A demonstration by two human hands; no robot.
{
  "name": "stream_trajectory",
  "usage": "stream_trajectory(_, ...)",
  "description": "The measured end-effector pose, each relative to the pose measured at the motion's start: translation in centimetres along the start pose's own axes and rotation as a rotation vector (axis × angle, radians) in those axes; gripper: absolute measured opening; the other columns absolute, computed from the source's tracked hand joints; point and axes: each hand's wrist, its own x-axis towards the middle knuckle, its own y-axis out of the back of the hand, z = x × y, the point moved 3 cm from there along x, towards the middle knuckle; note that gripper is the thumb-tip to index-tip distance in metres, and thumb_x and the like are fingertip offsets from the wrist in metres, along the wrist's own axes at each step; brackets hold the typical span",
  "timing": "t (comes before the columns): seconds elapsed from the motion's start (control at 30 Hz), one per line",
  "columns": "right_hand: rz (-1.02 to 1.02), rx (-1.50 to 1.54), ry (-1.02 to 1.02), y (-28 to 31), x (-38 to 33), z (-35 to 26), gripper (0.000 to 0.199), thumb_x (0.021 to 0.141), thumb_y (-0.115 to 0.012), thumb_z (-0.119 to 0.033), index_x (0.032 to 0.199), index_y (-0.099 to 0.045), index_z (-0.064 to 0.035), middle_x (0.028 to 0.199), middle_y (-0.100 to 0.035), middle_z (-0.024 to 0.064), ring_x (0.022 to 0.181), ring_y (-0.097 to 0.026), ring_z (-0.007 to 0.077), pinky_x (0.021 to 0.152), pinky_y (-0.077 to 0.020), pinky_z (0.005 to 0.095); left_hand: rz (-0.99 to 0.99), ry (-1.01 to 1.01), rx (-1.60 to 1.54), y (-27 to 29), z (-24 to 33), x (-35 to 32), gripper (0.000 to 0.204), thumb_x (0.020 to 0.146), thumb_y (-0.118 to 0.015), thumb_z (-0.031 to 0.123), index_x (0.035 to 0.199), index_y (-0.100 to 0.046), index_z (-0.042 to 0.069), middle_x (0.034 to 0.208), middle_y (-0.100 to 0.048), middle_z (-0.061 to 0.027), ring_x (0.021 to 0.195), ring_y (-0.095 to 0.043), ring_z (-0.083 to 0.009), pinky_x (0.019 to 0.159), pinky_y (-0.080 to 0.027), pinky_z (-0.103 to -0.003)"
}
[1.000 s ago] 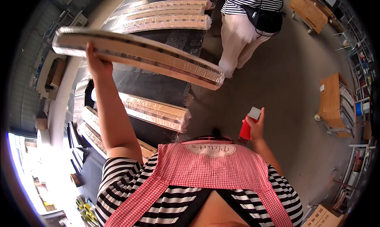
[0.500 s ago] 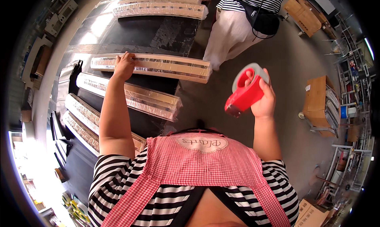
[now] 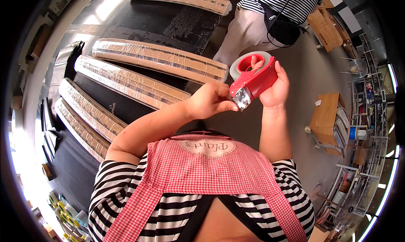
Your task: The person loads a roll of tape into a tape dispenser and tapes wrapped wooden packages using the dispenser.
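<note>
My right hand (image 3: pixel 276 88) grips a red tape dispenser (image 3: pixel 262 82) holding a roll of clear-grey tape (image 3: pixel 233 71); some of its fingers reach through the roll's hub. The dispenser's metal cutter (image 3: pixel 242 98) points down and to the left. Right beside that cutter is my left hand (image 3: pixel 211 100), fingers curled and thumb stretched along its edge. Whatever those fingers pinch is too small to make out. Behind my left hand, a long cardboard bundle wrapped in clear film (image 3: pixel 160 58) lies on the black tabletop (image 3: pixel 168 29), its right end near the dispenser.
More wrapped bundles (image 3: pixel 130 85) lie left on the table, and others (image 3: pixel 181 0) at its far end. A person in a striped top (image 3: pixel 249 29) stands beyond the table's right edge. An open carton (image 3: pixel 327 119) stands on the right, near metal racks (image 3: pixel 365 115). Tape rolls (image 3: pixel 67 212) sit lower left.
My left hand has left the wrapped bundle and come right to the dispenser's cutter. The dispenser has shifted slightly left and up in my right hand. The view has turned a little.
</note>
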Motion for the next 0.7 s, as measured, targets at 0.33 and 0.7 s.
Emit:
stream_trajectory(0.33, 0.046, -0.226, 0.057, -2.4, 4.2, 0.6, 0.035, 0.093, -0.053, -0.019, 0.115, -0.055, 0.0077, 0.110, -0.063, 0.0215, 0.101, -0.063, 0.0311, 0.093, -0.0487, 0.0429, 0.251, 0.288, -0.207, -2.1, -2.8, -1.7, 0.017, 0.097, -0.056, 0.014, 0.095, -0.066, 0.000, 0.082, -0.061, -0.0037, 0.073, -0.056, -0.0129, 0.067, -0.047, -0.028)
stream_trajectory(0.7, -0.119, -0.562, 0.210, -2.8, 16.1, 0.3, 0.094, 0.088, -0.061, -0.009, 0.150, 0.010, -0.0048, 0.110, -0.062, 0.0233, 0.095, -0.066, 0.0386, 0.082, -0.0543, 0.0476, 0.581, 0.989, -0.629, -4.8, -11.8, -2.9, 0.022, 0.097, -0.057, 0.024, 0.103, -0.067, 0.005, 0.085, -0.064, -0.0021, 0.065, -0.049, -0.0086, 0.052, -0.041, -0.023)
